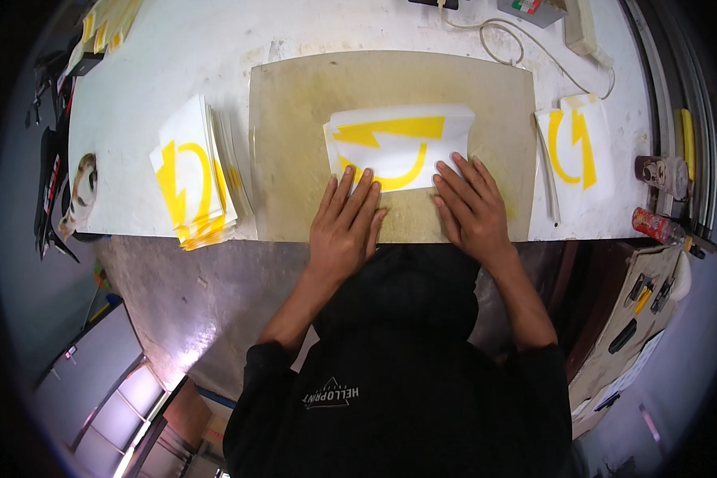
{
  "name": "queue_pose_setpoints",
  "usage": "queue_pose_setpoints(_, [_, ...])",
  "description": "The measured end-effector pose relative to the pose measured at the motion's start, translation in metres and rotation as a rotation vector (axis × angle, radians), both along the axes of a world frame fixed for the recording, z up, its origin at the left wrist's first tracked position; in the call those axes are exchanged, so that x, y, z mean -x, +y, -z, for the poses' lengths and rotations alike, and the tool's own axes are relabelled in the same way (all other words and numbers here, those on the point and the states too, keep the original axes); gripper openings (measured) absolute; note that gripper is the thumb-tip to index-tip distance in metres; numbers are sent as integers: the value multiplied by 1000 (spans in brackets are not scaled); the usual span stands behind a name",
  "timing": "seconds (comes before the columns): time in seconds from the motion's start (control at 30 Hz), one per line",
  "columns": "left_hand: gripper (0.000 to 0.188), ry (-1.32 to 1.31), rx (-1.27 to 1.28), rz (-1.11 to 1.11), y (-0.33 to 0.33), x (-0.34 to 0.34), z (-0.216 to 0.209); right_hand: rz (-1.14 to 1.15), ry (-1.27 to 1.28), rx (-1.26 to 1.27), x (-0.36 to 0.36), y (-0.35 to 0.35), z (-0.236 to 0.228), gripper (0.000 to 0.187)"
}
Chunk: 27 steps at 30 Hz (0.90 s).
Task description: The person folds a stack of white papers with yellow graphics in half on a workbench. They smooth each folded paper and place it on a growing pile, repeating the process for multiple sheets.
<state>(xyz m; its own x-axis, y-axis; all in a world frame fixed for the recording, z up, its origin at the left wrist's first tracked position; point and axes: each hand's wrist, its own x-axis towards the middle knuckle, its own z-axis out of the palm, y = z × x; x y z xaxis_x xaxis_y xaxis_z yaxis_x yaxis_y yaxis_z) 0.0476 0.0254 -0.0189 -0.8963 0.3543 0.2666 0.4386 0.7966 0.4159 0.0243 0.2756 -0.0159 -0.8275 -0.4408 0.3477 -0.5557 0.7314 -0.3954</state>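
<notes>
A white sheet with a yellow printed design (398, 151) lies on a yellowish, stained mat (295, 95) in front of me. Its upper edge looks slightly raised. My left hand (344, 219) rests flat at the sheet's lower left corner, fingertips on the paper. At the lower right corner, my right hand (474, 211) presses with its fingers stretched out. To the left stands a thick pile of similar yellow-marked sheets (193, 175), its lower end at the table edge. A smaller pile of such sheets (572, 151) lies to the right of the mat.
More yellow-marked sheets (107, 28) sit at the far left. A pale cable (502, 40) curls across the back right of the white table (175, 64). At the left edge lies a cat (81, 191). A red can (657, 225) and a brown-and-white item (661, 175) sit at the right edge.
</notes>
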Motion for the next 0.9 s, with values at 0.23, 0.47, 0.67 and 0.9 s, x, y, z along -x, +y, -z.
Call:
queue_pose_setpoints(0.23, [37,-21,-16,-7,0,0,1,3,-9,0,-1,1,3,29])
queue_pose_setpoints(0.47, [34,-12,-28,-29,2,-1,3,23,-3,-15,-2,0,3,25])
queue_pose_setpoints(0.67, [22,70,-64,-156,5,20,-7,81,33,-8,0,-4,1,18])
queue_pose_setpoints(0.9, [24,52,-72,-202,-9,24,-7,108,52,25,12,-58,-2,26])
